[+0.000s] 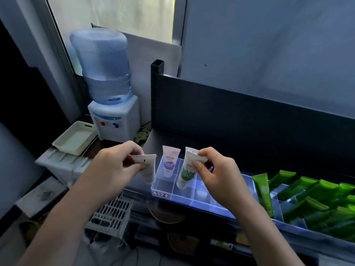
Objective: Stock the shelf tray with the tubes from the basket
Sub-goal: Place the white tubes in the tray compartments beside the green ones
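A clear divided shelf tray (203,196) sits on the dark shelf. A white tube with a purple print (170,163) stands upright in its back-left compartment. My right hand (217,175) pinches the flat top end of a white tube with a green print (186,174), whose cap end points down into a compartment one place to the right. Another white tube top (190,150) shows just behind it. My left hand (117,166) grips a plain white tube (147,167) just left of the tray. The white slatted basket (111,215) sits below, at the lower left.
Several green tubes (307,200) fill a clear tray to the right. The shelf's dark back panel (230,112) rises behind. A water dispenser (113,116) and a white plastic tray (75,139) stand at the left, beyond the shelf end.
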